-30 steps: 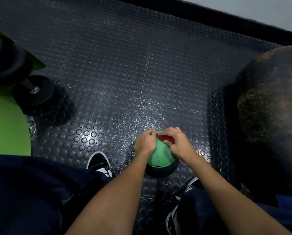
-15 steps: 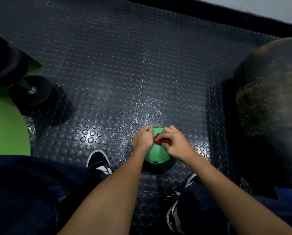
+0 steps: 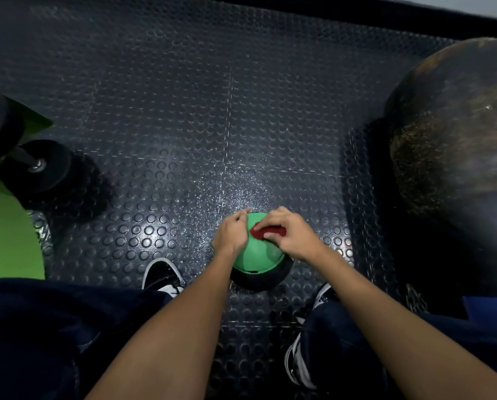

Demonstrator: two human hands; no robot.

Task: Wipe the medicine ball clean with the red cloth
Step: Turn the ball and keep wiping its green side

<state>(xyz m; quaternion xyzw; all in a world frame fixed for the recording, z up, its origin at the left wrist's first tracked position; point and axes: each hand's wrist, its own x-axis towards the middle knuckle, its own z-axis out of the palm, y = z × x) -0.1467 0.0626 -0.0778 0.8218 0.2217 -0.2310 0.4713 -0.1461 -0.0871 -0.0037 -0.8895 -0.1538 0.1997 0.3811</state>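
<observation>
Red cloth (image 3: 260,232) nearer, in right fingers (image 3: 276,220)

Dim overall, light from overhead. Bright glare patch on studded floor (image 3: 152,235), fine sparkle at centre. Medicine ball (image 3: 256,255) lit on green top, underside lost in shadow. Heavy shadows beside big dark ball (image 3: 458,134) and dumbbell (image 3: 39,168). Wide-angle bending; far floor and corners soft.
</observation>
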